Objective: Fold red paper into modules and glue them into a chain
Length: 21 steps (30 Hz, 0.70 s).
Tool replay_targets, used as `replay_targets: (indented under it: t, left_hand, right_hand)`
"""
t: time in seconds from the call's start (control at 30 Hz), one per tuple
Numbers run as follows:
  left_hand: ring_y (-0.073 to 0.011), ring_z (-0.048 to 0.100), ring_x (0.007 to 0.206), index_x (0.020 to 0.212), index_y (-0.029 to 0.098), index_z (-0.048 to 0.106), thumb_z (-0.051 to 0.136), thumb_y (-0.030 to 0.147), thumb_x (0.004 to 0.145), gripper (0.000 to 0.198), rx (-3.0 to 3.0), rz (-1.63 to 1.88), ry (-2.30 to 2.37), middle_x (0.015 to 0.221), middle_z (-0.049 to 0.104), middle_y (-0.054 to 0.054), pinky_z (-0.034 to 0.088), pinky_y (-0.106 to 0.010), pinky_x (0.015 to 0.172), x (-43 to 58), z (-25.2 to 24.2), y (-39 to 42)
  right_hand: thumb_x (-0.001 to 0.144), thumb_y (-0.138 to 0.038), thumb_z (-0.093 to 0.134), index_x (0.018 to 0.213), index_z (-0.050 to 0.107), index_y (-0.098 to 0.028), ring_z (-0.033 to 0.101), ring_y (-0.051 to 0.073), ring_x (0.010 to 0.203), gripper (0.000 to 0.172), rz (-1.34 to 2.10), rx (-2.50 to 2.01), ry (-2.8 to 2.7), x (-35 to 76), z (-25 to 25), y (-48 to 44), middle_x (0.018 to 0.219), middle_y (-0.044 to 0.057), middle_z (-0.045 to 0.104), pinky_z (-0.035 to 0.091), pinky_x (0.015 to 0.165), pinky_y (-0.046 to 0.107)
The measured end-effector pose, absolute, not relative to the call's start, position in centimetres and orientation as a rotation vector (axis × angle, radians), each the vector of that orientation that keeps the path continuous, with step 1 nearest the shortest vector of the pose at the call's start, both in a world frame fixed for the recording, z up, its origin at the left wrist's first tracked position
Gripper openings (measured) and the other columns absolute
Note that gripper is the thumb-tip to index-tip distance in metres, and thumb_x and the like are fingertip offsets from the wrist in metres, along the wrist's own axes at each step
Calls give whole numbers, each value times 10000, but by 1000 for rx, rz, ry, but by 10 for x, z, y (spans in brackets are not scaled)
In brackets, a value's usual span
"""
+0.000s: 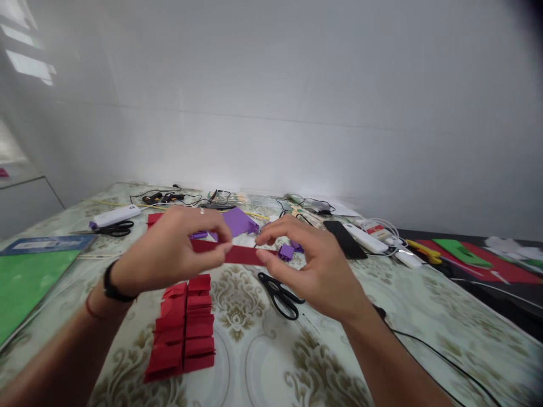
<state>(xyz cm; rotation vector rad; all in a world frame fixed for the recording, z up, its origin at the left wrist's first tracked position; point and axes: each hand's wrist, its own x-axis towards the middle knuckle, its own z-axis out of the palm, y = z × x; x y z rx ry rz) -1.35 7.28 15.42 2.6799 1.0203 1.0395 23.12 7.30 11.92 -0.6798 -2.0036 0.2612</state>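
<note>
From the head camera, the left hand (169, 249) and right hand (314, 265) each pinched one end of a red paper strip (237, 254), held above the worktop (254, 350), over black scissors (280, 294) and stacked folded red papers (184, 325).

Between my left hand (169, 249) and my right hand (314, 271) I pinch the paper strip (240, 254) above the table (263, 362), on which the folded pieces (182, 328) lie below my left hand, the scissors (280, 294) just right of them, the phone (345, 237) behind to the right and a mat (25, 282) far left.
</note>
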Motion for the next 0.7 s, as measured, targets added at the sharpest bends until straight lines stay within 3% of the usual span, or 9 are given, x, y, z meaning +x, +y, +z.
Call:
replay_targets:
  t: [0.17,0.57,0.7]
  left_hand:
    - [-122,704,749,845,175,729,648,122,900,111,2650,1025,828,847,796,3,492,-236,721,4,142,73]
    - [-94,584,670,810,179,688,616,83,834,122,2690,904,834,764,709,42,441,-223,677,-2,144,75]
    - [-117,625,701,829,199,699,649,148,851,74,2687,934,994,803,728,28,466,-237,708,-32,155,79]
  right_hand:
    - [909,-131,714,842,709,-186,638,135,742,87,334,-671,-2052,223,114,71,790,-5,704,487,736,275]
    - [820,-47,631,782,623,-187,576,120,720,145,315,-665,-2086,219,111,71,768,-19,632,463,703,252]
    - [825,-66,635,773,636,-196,574,119,700,141,324,-721,-2052,236,118,77,771,-22,650,454,695,258]
